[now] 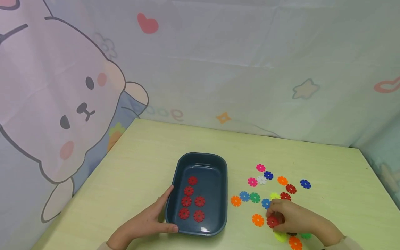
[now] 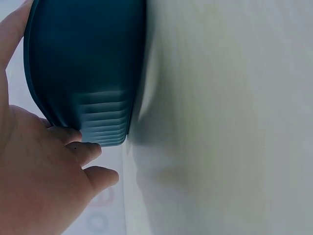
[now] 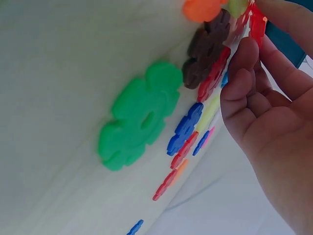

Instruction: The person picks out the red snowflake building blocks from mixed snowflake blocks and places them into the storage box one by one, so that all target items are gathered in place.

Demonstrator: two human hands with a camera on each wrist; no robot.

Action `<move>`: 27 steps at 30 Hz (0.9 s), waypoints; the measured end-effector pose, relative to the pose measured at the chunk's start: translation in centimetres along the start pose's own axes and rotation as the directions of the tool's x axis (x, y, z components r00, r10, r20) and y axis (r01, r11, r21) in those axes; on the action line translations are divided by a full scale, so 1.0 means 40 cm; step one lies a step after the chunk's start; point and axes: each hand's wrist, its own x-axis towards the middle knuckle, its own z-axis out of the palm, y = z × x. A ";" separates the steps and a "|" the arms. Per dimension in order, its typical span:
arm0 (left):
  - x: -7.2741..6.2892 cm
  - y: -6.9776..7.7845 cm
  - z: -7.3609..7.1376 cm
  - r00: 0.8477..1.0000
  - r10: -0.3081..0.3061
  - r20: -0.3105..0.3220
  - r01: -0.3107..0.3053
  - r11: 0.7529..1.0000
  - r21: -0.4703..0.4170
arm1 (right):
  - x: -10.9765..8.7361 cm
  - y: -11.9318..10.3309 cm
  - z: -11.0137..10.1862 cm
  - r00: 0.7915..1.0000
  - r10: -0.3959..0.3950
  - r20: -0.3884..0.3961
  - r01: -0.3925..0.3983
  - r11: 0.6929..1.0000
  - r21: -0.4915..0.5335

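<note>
A dark blue tray (image 1: 215,194) stands on the table with several red notched plastic discs (image 1: 186,201) inside, mostly along its left half. My left hand (image 1: 150,219) grips the tray at its near left corner, thumb at the front rim and fingers along the left side. In the left wrist view, the fingertips (image 2: 105,178) lie by the tray's outer wall (image 2: 88,58). To the right of the tray, my right hand (image 1: 292,217) pinches a red disc (image 1: 272,221) between thumb and fingers, low over the loose discs. The hand partly hides the discs beneath it.
Loose discs of several colours lie right of the tray, among them an orange one (image 1: 258,220), a green one (image 3: 142,117), a dark brown one (image 3: 208,49) and a blue one (image 1: 305,184). A printed cloth (image 1: 218,69) hangs behind the table (image 1: 150,149).
</note>
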 end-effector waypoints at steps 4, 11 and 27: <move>0.000 0.000 -0.001 1.000 -0.004 -0.004 0.004 1.000 0.003 | 0.005 -0.008 -0.007 1.000 0.010 -0.003 -0.010 1.000 -0.003; -0.002 0.006 -0.002 1.000 0.012 0.000 -0.012 1.000 0.013 | 0.021 -0.024 -0.024 0.991 -0.125 -0.050 0.123 0.992 -0.034; -0.004 0.004 -0.003 1.000 0.018 0.001 -0.018 1.000 0.015 | 0.089 -0.103 -0.076 0.942 -0.305 -0.142 0.282 0.945 -0.163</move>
